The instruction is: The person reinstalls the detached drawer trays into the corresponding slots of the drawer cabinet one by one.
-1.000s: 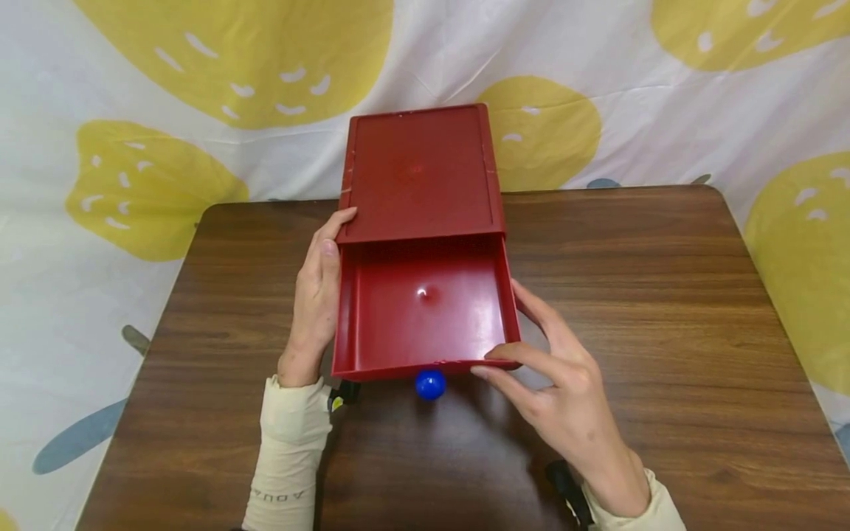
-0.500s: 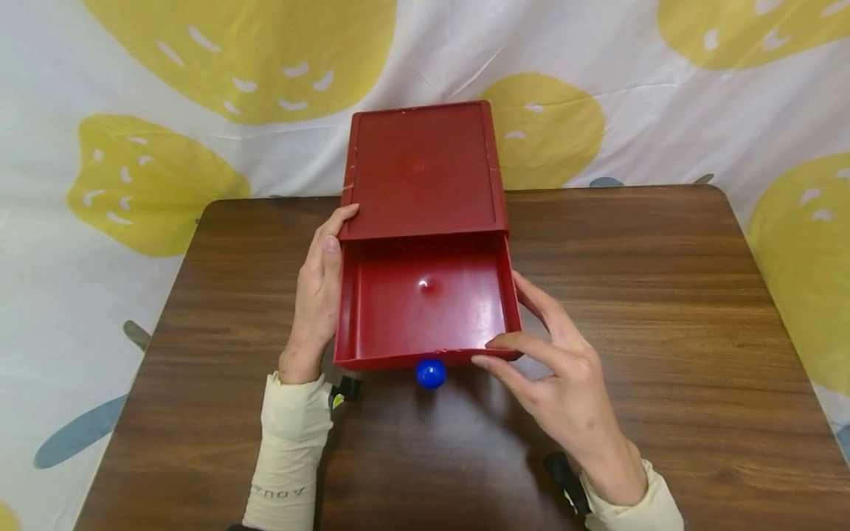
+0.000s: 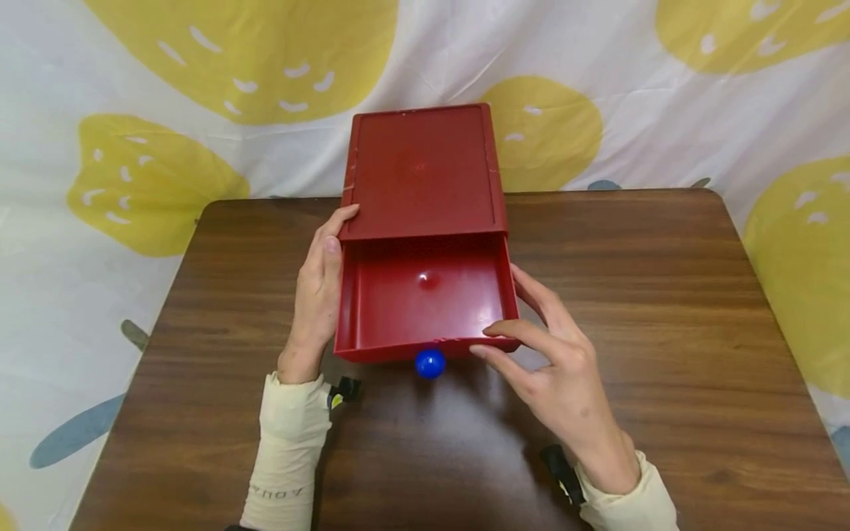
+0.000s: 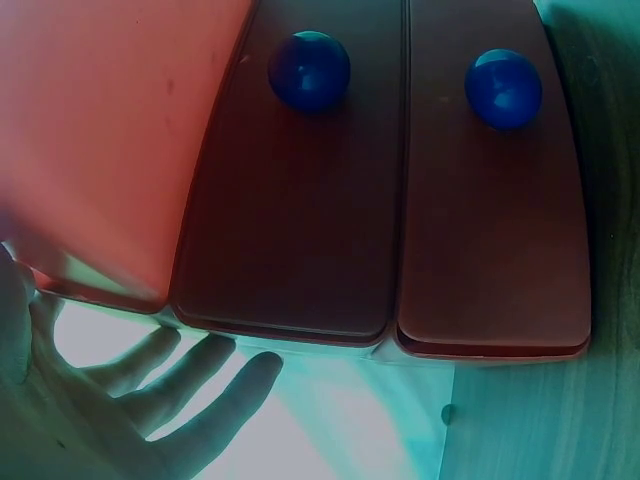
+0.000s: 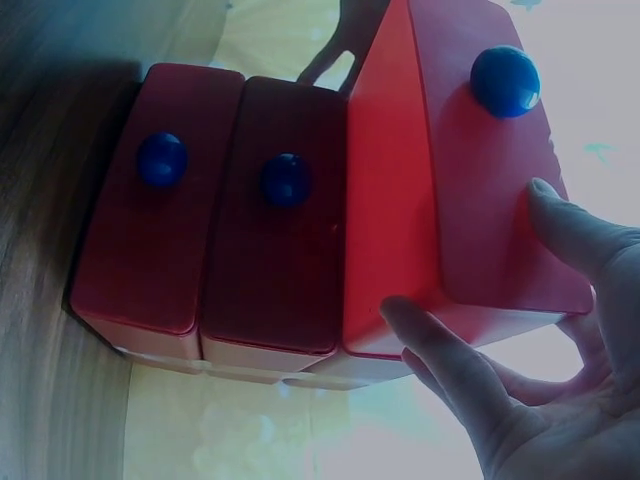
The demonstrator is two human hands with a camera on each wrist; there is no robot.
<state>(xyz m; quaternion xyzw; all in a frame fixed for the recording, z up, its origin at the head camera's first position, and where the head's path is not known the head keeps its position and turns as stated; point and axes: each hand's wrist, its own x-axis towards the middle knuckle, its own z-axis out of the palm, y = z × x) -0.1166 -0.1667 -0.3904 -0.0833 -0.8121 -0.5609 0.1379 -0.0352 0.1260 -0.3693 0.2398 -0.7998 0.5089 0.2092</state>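
A red plastic drawer cabinet (image 3: 425,173) stands on the table with its top drawer (image 3: 428,306) pulled well out; nothing lies in the visible part of it. A round blue knob (image 3: 430,363) sits on the drawer's front. At the drawer's right front corner my right hand (image 3: 561,372) pinches the front panel, thumb outside and index finger over the rim. My left hand (image 3: 317,299) rests along the cabinet's left side, its fingers fairly straight and one fingertip on the top edge. Two lower drawers (image 4: 290,200) with blue knobs are closed in the left wrist view.
The brown wooden table (image 3: 664,332) extends to both sides and in front. Behind the cabinet hangs a white cloth (image 3: 438,44) with yellow fruit prints. Black wrist cameras (image 3: 561,472) sit below both hands.
The top drawer has slid a little further into the cabinet, away from me. My right hand has moved along with it, while my left hand has kept its place on the cabinet's side.
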